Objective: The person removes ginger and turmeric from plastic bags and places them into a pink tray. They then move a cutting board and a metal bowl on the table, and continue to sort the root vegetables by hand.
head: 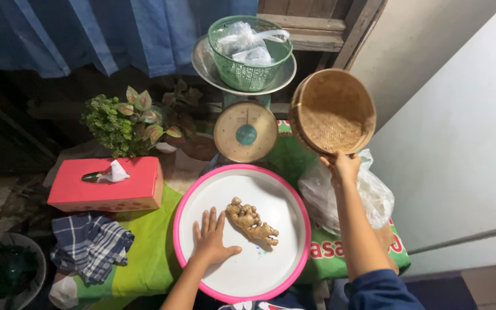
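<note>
Pressing my left hand [212, 241] flat, fingers spread wide, I am resting it on the round white plastic tray with a pink rim [285, 189]. A knobbly beige piece of ginger root [251, 221] is lying on the tray just beside that hand, at about two o'clock from it, not touching. My right hand [340, 166] is gripping the lower rim of a round woven bamboo basket [333, 111], holding it tilted up in the air at one o'clock from the tray. A crumpled clear plastic bag [374, 198] is sitting just under that arm. At twelve o'clock from the tray a dial weighing scale [245, 131] is carrying a green mesh plastic basket [249, 73]. At nine o'clock a red rectangular tissue box [108, 186] is standing on the green cloth.
</note>
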